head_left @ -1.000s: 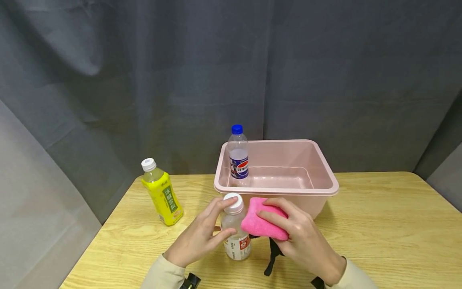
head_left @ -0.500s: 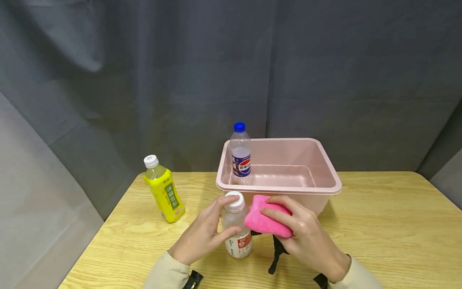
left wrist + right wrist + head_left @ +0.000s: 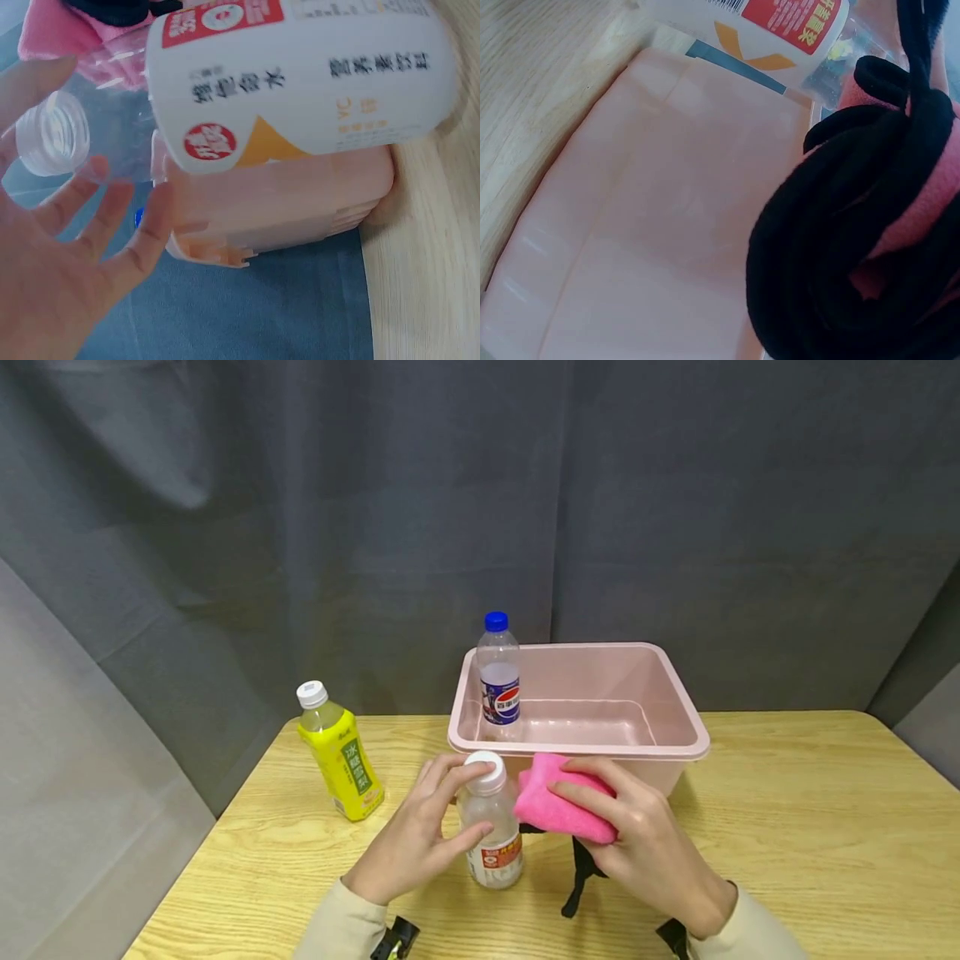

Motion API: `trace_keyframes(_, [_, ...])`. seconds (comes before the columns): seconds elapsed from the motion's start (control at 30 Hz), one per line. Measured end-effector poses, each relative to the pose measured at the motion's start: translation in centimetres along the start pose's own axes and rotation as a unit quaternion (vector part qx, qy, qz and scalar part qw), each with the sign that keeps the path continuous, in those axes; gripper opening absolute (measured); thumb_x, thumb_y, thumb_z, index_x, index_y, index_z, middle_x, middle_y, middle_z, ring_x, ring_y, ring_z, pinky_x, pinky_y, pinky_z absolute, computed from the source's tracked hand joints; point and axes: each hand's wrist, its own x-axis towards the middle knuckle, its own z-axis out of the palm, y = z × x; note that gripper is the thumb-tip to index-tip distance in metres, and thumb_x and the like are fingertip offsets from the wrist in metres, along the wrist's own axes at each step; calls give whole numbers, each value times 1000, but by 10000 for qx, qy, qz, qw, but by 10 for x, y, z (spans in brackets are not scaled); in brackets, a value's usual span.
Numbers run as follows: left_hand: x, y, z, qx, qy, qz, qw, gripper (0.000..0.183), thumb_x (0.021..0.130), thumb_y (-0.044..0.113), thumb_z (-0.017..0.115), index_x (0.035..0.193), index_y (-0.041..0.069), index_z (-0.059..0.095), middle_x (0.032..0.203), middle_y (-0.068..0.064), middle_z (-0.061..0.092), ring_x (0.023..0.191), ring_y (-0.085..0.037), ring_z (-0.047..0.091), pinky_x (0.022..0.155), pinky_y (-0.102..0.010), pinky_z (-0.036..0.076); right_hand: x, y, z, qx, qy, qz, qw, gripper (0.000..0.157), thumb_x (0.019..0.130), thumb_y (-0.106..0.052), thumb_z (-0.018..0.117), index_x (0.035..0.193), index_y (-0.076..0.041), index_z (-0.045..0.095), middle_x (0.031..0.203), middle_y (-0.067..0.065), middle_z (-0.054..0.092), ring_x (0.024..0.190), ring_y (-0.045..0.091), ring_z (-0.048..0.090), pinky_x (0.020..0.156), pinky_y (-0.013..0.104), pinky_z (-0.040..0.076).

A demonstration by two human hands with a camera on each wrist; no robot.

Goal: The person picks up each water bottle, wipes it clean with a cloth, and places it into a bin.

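A clear plastic bottle (image 3: 499, 862) with a white cap and a white-and-red label stands upright on the table. My left hand (image 3: 416, 837) holds it near the top, index finger over the cap and thumb on its side. The left wrist view shows those fingers spread around the bottle's narrow end. In my right hand (image 3: 647, 843) is a folded pink cloth (image 3: 558, 799), gripped close against the bottle's right side. A black strap (image 3: 577, 877) hangs below the cloth. Black cord loops (image 3: 810, 225) hide most of the right hand in its wrist view.
Behind the hands is a pink plastic basin (image 3: 678, 750). A blue-capped Pepsi bottle (image 3: 500, 700) stands inside its left end. To the left, a yellow-labelled drink bottle (image 3: 345, 768) stands on the wooden table (image 3: 810, 827). A grey curtain (image 3: 420, 527) hangs behind.
The bottle in my left hand has turned, bringing its red label patch from the right side toward the front. The cloth has moved slightly up and right along with my right hand.
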Motion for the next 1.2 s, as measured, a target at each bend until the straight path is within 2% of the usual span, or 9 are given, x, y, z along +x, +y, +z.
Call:
trace_keyframes(0.13, [0, -2, -1, -175, -31, 30, 9998, 58, 88, 8, 77, 139, 12, 51, 134, -7, 58, 121, -23, 54, 99, -42, 53, 0, 1, 0, 43, 36, -2, 10000, 60, 55, 18, 71, 110, -5, 75, 116, 13, 66, 97, 31, 65, 99, 17, 46])
trace_keyframes(0.37, [0, -1, 3, -512, -63, 37, 9987, 58, 89, 7, 78, 138, 10, 48, 131, -9, 61, 114, -23, 61, 83, -34, 59, 1, -1, -4, -47, 34, 149, 9999, 57, 59, 15, 71, 111, -9, 75, 117, 12, 66, 98, 30, 65, 99, 16, 45])
trace_keyframes(0.5, [0, 0, 5, -506, -42, 28, 9987, 57, 90, 9, 78, 138, 10, 48, 128, -9, 62, 110, -22, 62, 82, -33, 59, 1, -1, -5, 37, 123, 234, 9996, 55, 60, 14, 69, 110, -8, 76, 117, 13, 66, 100, 30, 65, 100, 15, 43])
trace_keyframes(0.67, [0, 0, 5, -575, -104, -15, 9983, 55, 92, 10, 76, 139, 11, 47, 133, -9, 58, 111, -22, 62, 85, -33, 59, 1, -2, -1, 434, 732, 296, 9959, 27, 87, -4, 66, 112, -4, 75, 116, 18, 65, 105, 26, 62, 100, 16, 44])
trace_keyframes(0.73, [0, 0, 5, -635, -114, -30, 9979, 55, 92, 8, 75, 139, 11, 47, 133, -9, 57, 112, -22, 62, 85, -34, 59, 0, -3, 2, 618, 835, 254, 9943, 28, 89, -6, 65, 114, -3, 74, 116, 20, 64, 107, 24, 61, 100, 16, 45])
trace_keyframes(0.8, [-1, -2, 5, -656, -105, -43, 9978, 55, 92, 6, 75, 139, 11, 47, 132, -9, 58, 113, -23, 62, 88, -36, 59, -1, -4, 6, 621, 621, 200, 9959, 32, 85, -1, 66, 116, -4, 73, 119, 18, 64, 107, 25, 62, 100, 17, 45])
trace_keyframes(0.87, [-2, -2, 4, -640, -108, -74, 9979, 55, 92, 4, 74, 139, 12, 46, 132, -9, 59, 113, -22, 62, 88, -37, 58, -3, -6, 9, 610, 191, 204, 9977, 49, 72, 9, 66, 118, -7, 73, 120, 15, 63, 106, 25, 62, 99, 16, 45])
trace_keyframes(0.93, [-3, -3, 4, -659, -131, -125, 9977, 55, 92, 4, 74, 139, 12, 47, 133, -9, 59, 114, -24, 62, 86, -36, 59, -4, -6, 11, 538, -209, 214, 9981, 59, 66, 14, 64, 119, -10, 72, 122, 11, 62, 104, 25, 63, 98, 15, 44])
trace_keyframes(1.2, [-3, -3, 3, -1146, -407, -315, 9921, 57, 93, 4, 73, 142, 13, 44, 134, -14, 56, 116, -33, 62, 78, -25, 59, -7, -4, 9, 388, -551, 262, 9974, 58, 67, 15, 63, 117, -14, 73, 121, 7, 62, 101, 22, 63, 97, 15, 44])
